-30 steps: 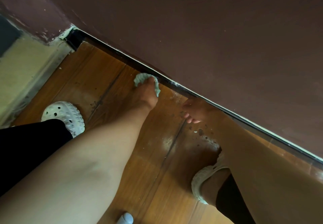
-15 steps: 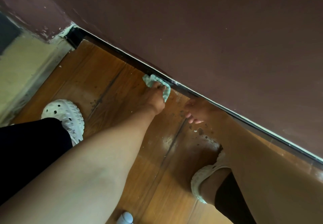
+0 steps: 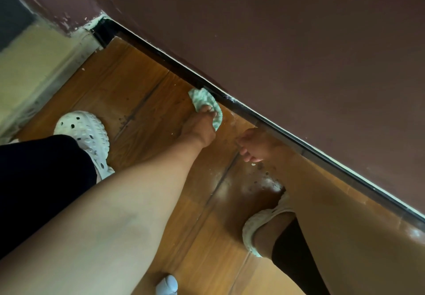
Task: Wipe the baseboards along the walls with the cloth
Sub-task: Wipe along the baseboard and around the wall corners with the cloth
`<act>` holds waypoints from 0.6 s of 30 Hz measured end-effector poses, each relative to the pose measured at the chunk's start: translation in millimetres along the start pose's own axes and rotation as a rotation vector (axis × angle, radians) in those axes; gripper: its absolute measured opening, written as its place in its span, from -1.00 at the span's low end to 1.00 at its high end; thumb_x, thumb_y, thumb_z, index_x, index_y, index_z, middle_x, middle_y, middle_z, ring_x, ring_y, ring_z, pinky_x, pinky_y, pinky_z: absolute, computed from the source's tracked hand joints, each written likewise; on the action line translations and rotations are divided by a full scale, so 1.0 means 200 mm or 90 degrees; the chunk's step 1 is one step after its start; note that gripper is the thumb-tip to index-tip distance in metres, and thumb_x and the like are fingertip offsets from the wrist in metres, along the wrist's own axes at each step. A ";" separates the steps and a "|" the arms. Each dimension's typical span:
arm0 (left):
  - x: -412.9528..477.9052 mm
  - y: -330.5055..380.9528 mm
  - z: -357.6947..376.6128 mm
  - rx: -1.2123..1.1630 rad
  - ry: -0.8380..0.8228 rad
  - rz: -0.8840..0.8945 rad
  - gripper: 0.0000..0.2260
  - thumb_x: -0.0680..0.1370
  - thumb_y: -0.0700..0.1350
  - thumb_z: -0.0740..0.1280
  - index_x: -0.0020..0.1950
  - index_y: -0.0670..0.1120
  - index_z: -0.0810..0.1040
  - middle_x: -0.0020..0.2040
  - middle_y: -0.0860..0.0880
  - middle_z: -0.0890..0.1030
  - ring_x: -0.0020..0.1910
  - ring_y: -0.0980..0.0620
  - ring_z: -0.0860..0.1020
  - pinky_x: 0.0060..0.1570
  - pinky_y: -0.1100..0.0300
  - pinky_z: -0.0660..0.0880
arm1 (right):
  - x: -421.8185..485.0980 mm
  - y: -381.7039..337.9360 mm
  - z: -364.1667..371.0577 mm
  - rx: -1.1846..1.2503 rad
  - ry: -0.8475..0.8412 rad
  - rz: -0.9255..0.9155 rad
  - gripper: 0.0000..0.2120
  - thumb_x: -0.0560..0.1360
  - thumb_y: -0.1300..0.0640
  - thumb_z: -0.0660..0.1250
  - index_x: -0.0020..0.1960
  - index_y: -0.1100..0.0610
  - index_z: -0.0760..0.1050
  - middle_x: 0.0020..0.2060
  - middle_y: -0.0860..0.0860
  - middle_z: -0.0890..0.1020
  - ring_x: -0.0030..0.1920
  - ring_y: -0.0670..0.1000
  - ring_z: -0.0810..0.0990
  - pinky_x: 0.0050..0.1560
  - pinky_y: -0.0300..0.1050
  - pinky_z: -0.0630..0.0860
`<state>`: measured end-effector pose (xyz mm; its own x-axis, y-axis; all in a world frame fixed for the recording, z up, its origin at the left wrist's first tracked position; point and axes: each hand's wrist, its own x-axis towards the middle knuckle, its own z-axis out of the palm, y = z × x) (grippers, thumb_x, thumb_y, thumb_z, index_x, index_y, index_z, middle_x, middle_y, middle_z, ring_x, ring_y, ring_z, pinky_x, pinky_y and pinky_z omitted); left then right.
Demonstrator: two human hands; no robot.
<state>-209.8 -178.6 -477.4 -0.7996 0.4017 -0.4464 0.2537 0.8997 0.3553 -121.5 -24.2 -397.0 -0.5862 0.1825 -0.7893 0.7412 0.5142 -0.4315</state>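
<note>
Left hand (image 3: 197,126) grips the green cloth (image 3: 203,99) against the dark baseboard (image 3: 287,131), slid slightly toward four o'clock in the past second, nearer the empty, loose-fingered right hand (image 3: 253,144) braced on the floor (image 3: 128,83); the stretch beyond apparently awaits wiping.

Left of our left hand (image 3: 199,128), bare floor (image 3: 128,76) runs along the baseboard (image 3: 149,52) to the corner (image 3: 104,30); right, our right hand (image 3: 255,144) blocks.
</note>
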 end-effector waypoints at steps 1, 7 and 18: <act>-0.01 0.01 0.00 -0.031 -0.020 0.004 -0.51 0.58 -0.12 0.33 0.52 -0.01 0.38 0.58 0.10 0.19 0.47 -0.06 0.38 0.47 0.06 0.33 | -0.01 0.01 0.01 -0.005 -0.004 0.000 -0.71 0.62 0.11 0.23 0.23 0.27 0.53 0.01 0.24 0.69 -0.21 0.10 0.63 0.03 0.12 0.62; -0.09 0.13 -0.06 -0.112 -0.123 0.017 -0.65 0.57 -0.07 0.37 0.36 0.04 0.57 0.44 -0.01 0.49 0.38 -0.06 0.48 0.39 0.12 0.41 | -0.10 0.06 -0.01 0.013 -0.043 0.002 -0.84 0.62 0.01 0.22 0.13 0.04 0.48 -0.17 0.05 0.65 -0.31 -0.01 0.63 -0.19 -0.08 0.58; -0.42 0.28 -0.46 -0.562 -0.229 -0.112 -0.68 0.62 -0.17 0.13 0.30 -0.13 0.55 0.20 -0.13 0.65 0.20 -0.06 0.60 0.31 -0.03 0.49 | -0.35 0.02 -0.15 -0.049 0.098 -0.146 -0.67 0.47 0.16 0.43 0.22 0.04 0.56 0.21 0.04 0.59 0.16 0.09 0.60 0.08 -0.10 0.54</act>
<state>-178.6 -177.6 -344.6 -0.5352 0.4341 -0.7246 -0.4708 0.5590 0.6826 -87.7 -9.3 -329.5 -0.7827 0.1763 -0.5969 0.5601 0.6177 -0.5520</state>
